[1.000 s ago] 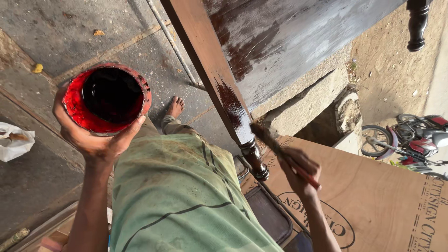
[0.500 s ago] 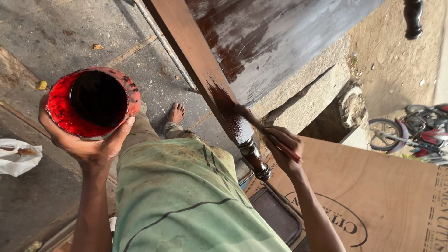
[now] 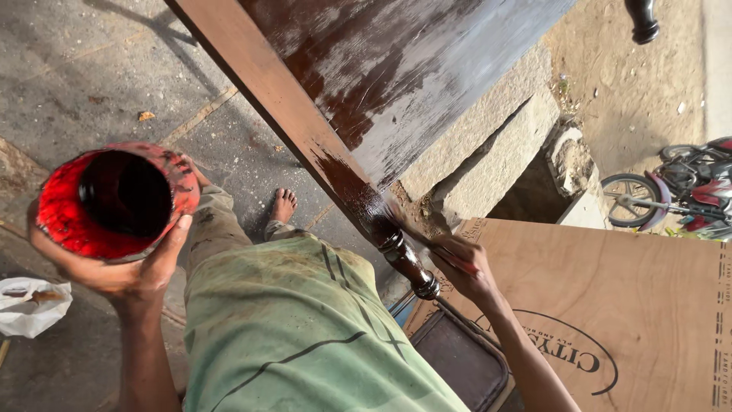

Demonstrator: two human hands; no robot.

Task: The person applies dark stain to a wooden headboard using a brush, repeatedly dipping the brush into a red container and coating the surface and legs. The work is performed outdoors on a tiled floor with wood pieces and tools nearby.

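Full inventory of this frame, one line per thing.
paint tin: 1, red, dark liquid inside, cupped in left hand
brush: 1, dark, blurred, at wet patch of rail
wooden frame: 1, brown, partly stained dark, slanting overhead
plywood sheet: 1, tan, lower right
stone blocks: grey, centre right
motorbike: 1, red and black, right edge
white bag: 1, left edge
bare foot: 1, on pavement
left hand: under tin
right hand: grips brush

Outdoors, sunlit: grey paved ground (image 3: 99,69) with long shadows, rough stone blocks (image 3: 496,145) edging a sandy strip (image 3: 610,84), a parked motorbike (image 3: 679,187) at far right, a plywood sheet (image 3: 633,305) lying flat, a crumpled white bag (image 3: 30,305) at left.
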